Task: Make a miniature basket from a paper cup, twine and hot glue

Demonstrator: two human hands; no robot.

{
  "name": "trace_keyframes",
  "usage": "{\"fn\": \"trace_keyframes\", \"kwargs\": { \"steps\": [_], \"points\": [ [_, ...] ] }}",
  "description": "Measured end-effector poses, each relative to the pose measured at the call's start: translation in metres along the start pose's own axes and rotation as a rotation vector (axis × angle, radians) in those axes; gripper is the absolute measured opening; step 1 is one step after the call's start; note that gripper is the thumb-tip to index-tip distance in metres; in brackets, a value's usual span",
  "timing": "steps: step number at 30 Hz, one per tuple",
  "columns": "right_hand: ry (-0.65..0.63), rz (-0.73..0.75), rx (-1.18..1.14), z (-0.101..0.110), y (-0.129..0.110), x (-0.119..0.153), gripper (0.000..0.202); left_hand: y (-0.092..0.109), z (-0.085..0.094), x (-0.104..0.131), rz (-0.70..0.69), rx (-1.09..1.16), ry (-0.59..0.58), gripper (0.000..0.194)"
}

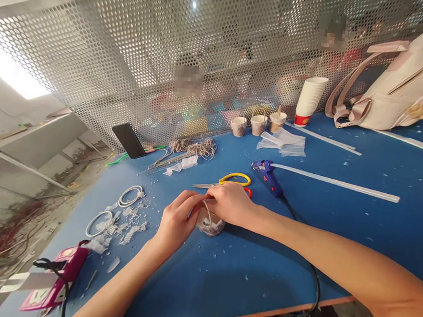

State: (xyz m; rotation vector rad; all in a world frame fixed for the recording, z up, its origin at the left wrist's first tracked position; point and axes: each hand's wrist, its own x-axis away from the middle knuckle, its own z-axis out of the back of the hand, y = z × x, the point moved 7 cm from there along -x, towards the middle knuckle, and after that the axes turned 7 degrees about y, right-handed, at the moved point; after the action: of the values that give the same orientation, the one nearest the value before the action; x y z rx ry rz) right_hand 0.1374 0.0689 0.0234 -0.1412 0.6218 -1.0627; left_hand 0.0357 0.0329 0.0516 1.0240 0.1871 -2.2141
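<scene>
Small basket (211, 225): on the worktop (201, 284) between both hands, pale fluffy trim around the rim, body partly covered by fingers.
Handle (207, 213): arched over the basket opening, right under the fingertips.
Left hand (178, 220): closed, thumb and fingers pinched at the handle top.
Right hand (232, 203): curled in from the other side, fingertips meeting the left ones; exact grip hidden, can't tell.
Progress: trim on, handle in place by the look of it. Probably close to matching the three handled baskets (258, 125) lined up by the perforated screen (145, 70).
Left to do: maybe just handle fixing or shaping. Can't confirm whether bonded.
Glue gun (268, 176): lying unheld, long glue stick (336, 181) in the back.
Scissors (235, 178): lying unheld just beyond the right hand.
Spare stock: twine (199, 149), white strips (285, 143), stacked paper cups (311, 102).
</scene>
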Motion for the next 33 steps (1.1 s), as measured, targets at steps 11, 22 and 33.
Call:
{"fn": "trace_keyframes", "kwargs": {
  "steps": [11, 22, 33],
  "points": [
    [-0.039, 0.036, -0.026, -0.0019, -0.0001, 0.0008, 0.013, 0.0007, -0.0008, 0.0017, -0.018, 0.005, 0.000, 0.022],
    [-0.061, 0.018, 0.029, -0.0006, -0.0031, -0.0017, 0.013, 0.0017, -0.0007, 0.0013, -0.023, 0.019, 0.014, 0.021],
    [-0.059, 0.012, 0.044, 0.0003, -0.0027, -0.0025, 0.014, 0.0026, 0.0005, -0.0003, -0.026, 0.009, 0.016, 0.019]
  ]
}}
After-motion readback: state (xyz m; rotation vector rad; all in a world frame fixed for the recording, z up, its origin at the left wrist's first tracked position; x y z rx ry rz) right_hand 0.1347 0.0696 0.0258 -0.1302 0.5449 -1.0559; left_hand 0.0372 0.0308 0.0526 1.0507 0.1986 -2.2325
